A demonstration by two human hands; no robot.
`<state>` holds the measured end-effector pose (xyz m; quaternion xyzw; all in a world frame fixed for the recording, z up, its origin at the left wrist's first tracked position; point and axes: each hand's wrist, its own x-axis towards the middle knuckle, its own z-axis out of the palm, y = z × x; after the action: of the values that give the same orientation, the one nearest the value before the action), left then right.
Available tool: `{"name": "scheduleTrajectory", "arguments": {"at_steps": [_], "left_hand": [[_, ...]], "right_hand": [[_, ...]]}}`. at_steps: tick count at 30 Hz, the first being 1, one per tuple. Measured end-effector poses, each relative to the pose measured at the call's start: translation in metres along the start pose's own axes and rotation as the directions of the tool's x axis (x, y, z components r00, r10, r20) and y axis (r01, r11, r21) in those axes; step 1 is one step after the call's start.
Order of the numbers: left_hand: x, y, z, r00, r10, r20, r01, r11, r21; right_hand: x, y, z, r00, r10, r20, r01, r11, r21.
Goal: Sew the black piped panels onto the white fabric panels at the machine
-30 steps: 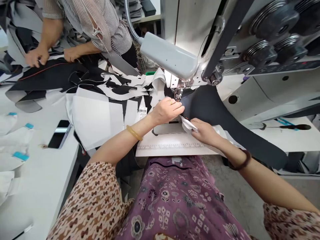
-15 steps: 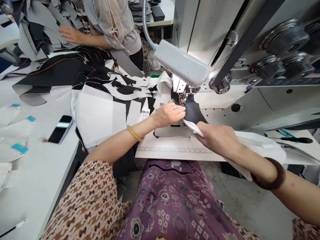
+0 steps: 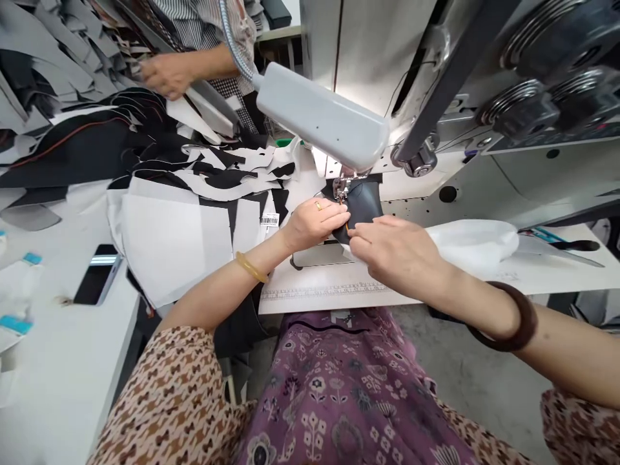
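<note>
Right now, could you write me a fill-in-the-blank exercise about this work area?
The left hand and right hand are at the dark fabric by the ____ machine.
A finger of the left hand wears a gold ____.
The brown bracelet is on the ____ wrist.
The white tag has black lines forming a ____.

Missing words: sewing; ring; right; barcode.

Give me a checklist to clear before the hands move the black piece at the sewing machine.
1. Black piece at the presser foot: ok.
2. Right hand gripping its near edge: ok.
3. Left hand well clear of the foot: not ok, its fingertips look very close.
4. Needle up or down: cannot tell, too small.
5. Phone off the machine bed: ok, on the left table.
6. Other person's hand away from the foot: ok.
</note>
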<state>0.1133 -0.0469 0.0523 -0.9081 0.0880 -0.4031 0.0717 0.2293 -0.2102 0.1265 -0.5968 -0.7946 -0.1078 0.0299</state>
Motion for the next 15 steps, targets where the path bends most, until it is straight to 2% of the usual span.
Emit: {"name": "scheduleTrajectory", "arguments": {"at_steps": [3, 5, 9, 15], "left_hand": [[0.003, 0.001, -0.009, 0.988, 0.135, 0.070, -0.142, 0.985, 0.100], [0.002, 0.006, -0.011, 0.986, 0.144, 0.086, -0.158, 0.971, 0.181], [-0.004, 0.017, -0.005, 0.996, 0.089, -0.021, -0.080, 0.960, 0.269], [-0.012, 0.016, 0.006, 0.992, -0.070, -0.101, 0.088, 0.979, 0.184]], "right_hand": [[-0.010, 0.001, 0.010, 0.998, -0.048, -0.029, 0.047, 0.998, -0.036], [-0.015, 0.006, 0.017, 0.997, -0.059, -0.059, 0.055, 0.997, -0.053], [-0.016, 0.011, 0.021, 0.996, -0.060, -0.066, 0.056, 0.997, -0.056], [-0.004, 0.012, 0.007, 0.996, 0.023, 0.089, -0.025, 0.999, 0.022]]}}
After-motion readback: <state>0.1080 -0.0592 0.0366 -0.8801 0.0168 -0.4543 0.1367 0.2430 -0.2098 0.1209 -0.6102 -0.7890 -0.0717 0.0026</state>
